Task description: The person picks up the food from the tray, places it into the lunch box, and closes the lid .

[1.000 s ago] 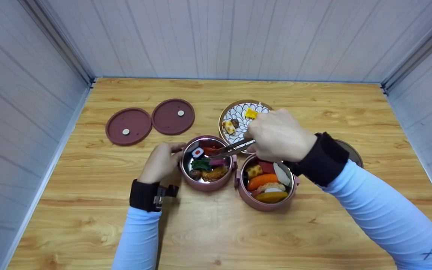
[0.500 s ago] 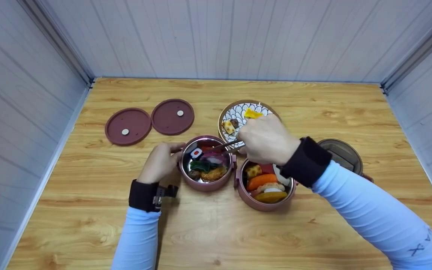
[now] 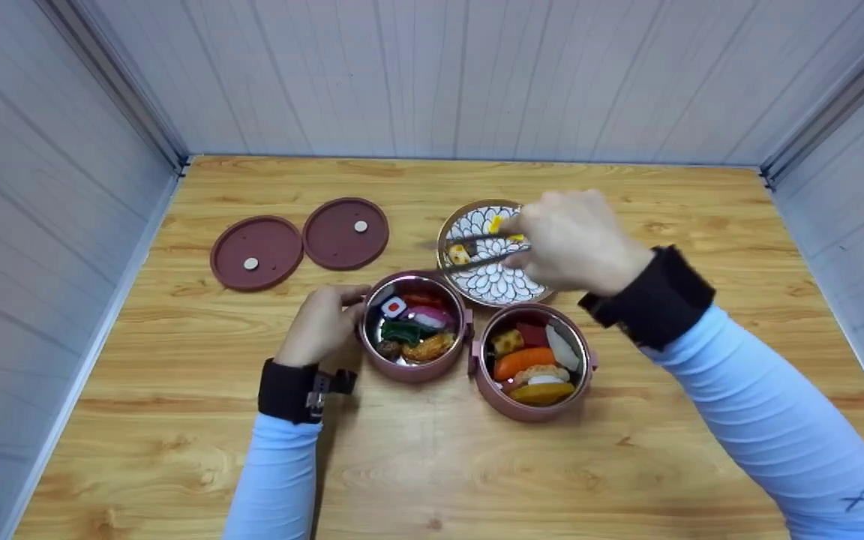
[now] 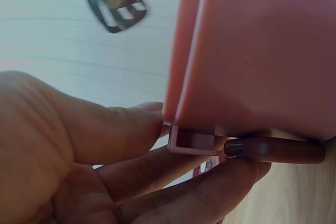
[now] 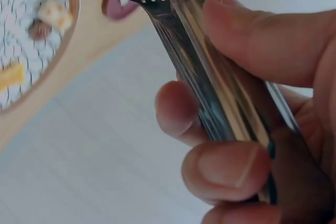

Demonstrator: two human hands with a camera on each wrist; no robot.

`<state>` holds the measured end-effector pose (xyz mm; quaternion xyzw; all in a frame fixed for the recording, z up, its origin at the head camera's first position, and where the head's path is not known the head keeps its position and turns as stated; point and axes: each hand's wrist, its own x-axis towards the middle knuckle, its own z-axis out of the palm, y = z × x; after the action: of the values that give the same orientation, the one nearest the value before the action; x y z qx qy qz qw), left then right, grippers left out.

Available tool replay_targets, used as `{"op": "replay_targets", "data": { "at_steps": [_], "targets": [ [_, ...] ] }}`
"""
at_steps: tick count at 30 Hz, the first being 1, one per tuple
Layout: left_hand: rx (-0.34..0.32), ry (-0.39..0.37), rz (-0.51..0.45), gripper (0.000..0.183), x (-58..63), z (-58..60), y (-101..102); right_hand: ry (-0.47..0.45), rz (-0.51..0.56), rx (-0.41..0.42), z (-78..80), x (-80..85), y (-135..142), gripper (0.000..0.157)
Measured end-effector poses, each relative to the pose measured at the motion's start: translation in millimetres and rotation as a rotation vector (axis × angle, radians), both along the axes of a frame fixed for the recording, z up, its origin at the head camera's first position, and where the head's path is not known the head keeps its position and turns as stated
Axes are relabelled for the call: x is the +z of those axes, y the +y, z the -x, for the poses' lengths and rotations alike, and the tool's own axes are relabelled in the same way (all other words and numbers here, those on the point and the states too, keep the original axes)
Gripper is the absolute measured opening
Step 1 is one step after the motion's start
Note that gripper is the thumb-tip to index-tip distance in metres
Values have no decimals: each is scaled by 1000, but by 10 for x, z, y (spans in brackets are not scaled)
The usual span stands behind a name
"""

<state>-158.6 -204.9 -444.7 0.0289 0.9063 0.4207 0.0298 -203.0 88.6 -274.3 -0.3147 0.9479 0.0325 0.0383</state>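
The person's right hand (image 3: 574,240) grips a pair of long silvery metal tongs with slotted tips (image 5: 226,77), thumb on one side and curled fingers on the other; their two arms stand apart, and no food can be made out between them, though motion blurs them. The tongs reach across a round white plate with a dark petal pattern and a brown rim (image 3: 496,283), their tips toward its left edge; how high they hang cannot be told. On the plate lie a small bright-yellow piece (image 3: 495,224), partly behind the fingers, a cream piece with brown spots (image 3: 459,256) and, just beside it, a small brown ball (image 5: 39,30). Such small pieces probably call for a level approach, the slotted tips astride the middle of one and a light, even squeeze, since the ball could roll off if pinched low. The left hand (image 3: 319,326) holds a round pink lunch container with a shiny metal inside (image 3: 411,372) by its left side, thumb at the rim and fingers about the latch; keeping that hold steady and low should stop the container sliding if the tongs knock it. It contains green, purple-and-white and fried-looking pieces. Just to its right stands a second round pink container (image 3: 533,412), packed more fully, and behind the left hand lie two round maroon lids (image 3: 267,244).
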Motion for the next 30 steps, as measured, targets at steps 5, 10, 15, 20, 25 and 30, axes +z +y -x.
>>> {"op": "replay_targets", "data": {
  "at_steps": [5,10,15,20,25,30],
  "targets": [
    [6,-10,-2,34,-11,14,-1,43,69,-112,218,98,287,43],
    [9,-22,-9,34,-20,21,5,60,56,-188,430,28,558,46],
    [7,-23,-7,34,-14,20,14,32,35,-224,601,-148,729,46],
    [7,-11,-4,34,-14,23,25,13,25,-238,704,-344,822,45],
    [9,-10,-3,33,-15,13,23,13,19,-242,754,-520,863,44],
    [0,14,5,32,-27,20,8,46,12,-236,760,-639,864,40]
  ]
}}
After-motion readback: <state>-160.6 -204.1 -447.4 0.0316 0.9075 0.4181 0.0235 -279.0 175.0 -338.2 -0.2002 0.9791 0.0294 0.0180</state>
